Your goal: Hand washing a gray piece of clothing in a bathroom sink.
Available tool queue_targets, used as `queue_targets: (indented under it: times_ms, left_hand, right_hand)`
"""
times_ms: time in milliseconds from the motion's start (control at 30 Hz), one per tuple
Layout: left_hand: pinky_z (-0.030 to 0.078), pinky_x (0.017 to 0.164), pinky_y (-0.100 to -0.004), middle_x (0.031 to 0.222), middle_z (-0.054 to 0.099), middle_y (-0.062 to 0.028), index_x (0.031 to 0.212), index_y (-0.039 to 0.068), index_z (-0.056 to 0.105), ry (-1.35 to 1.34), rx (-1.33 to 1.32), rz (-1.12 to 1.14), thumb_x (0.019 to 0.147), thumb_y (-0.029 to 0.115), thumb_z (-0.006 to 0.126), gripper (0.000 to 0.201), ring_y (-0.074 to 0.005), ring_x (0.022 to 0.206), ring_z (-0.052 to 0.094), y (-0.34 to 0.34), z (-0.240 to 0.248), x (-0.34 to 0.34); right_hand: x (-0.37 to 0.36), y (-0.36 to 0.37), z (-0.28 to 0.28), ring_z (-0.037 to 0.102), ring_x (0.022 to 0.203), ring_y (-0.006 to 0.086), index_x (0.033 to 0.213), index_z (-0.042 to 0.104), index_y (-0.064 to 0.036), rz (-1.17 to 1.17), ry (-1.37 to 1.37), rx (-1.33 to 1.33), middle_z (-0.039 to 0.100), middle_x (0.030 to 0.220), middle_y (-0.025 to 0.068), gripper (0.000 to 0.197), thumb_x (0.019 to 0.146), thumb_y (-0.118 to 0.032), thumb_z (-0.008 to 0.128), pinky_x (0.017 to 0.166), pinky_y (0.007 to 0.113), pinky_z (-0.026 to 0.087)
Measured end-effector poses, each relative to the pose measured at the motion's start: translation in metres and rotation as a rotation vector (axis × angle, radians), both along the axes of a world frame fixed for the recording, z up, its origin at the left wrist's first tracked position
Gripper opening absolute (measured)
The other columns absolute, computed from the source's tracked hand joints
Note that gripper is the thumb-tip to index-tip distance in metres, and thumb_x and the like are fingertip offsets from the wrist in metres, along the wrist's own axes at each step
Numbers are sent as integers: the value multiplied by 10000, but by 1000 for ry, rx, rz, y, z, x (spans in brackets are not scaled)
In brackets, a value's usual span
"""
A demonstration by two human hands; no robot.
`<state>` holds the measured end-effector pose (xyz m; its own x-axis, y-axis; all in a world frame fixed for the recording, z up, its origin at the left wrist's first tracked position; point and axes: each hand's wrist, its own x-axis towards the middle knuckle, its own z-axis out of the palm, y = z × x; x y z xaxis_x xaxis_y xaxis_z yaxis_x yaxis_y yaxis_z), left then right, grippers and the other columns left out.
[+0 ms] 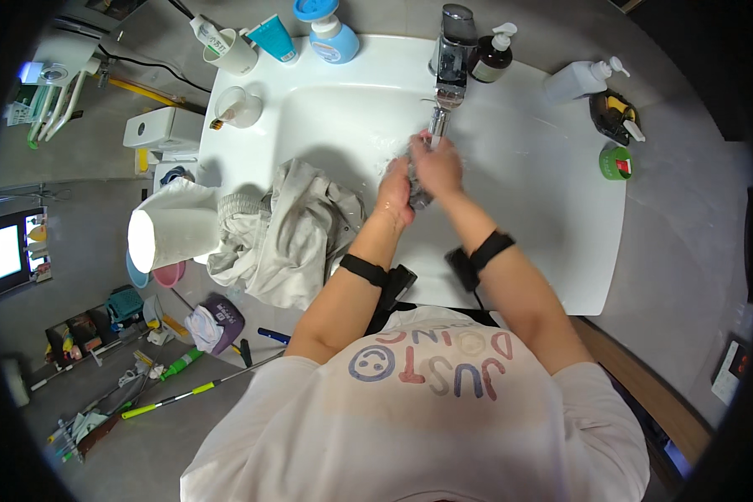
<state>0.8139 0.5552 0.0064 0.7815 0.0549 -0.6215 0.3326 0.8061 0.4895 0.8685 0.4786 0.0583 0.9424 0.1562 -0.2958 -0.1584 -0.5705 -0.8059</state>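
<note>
Under the running chrome faucet (452,67), my left hand (396,189) and my right hand (437,167) are close together over the white sink (326,109). A small wet grey cloth (419,197) is pressed between them, with much of it hidden by the fingers. Motion blurs both hands slightly. Water from the spout falls onto the right hand. Left of my left forearm, a heap of light grey clothing (289,238) with an elastic band lies over the sink's left edge.
A white paper roll (171,230) is beside the clothing. Along the back rim stand a cup with toothpaste (230,54), a teal tube (274,39), a blue pump bottle (333,42) and a dark pump bottle (490,57). A clear cup (239,109) sits at the left.
</note>
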Motion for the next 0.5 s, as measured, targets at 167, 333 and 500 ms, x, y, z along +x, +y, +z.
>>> queue_targets:
  times_ms: [167, 333, 500]
  left_hand:
    - [461, 822, -342, 1041, 612, -92, 1115, 75, 560, 74, -131, 139, 895, 349, 467, 364, -234, 940, 582, 3, 21, -1]
    - [466, 861, -405, 974, 609, -132, 966, 34, 560, -466, -657, -20, 924, 441, 394, 442, -289, 943, 576, 64, 41, 5]
    - [501, 785, -370, 984, 592, -138, 1060, 11, 514, -135, 0, 153, 949, 271, 401, 304, -259, 902, 585, 82, 109, 12]
  right_hand:
    - [6, -12, -26, 592, 886, 207, 1076, 585, -58, -90, 200, 263, 623, 977, 114, 301, 809, -196, 577, 824, 310, 461]
    - [-48, 39, 42, 551, 976, 360, 1015, 599, -113, 395, -721, -87, 545, 1122, 124, 267, 773, -216, 646, 876, 374, 451]
    - [-14, 72, 67, 576, 853, 383, 947, 590, -114, 318, -579, 212, 584, 931, 157, 176, 818, -231, 617, 739, 441, 484]
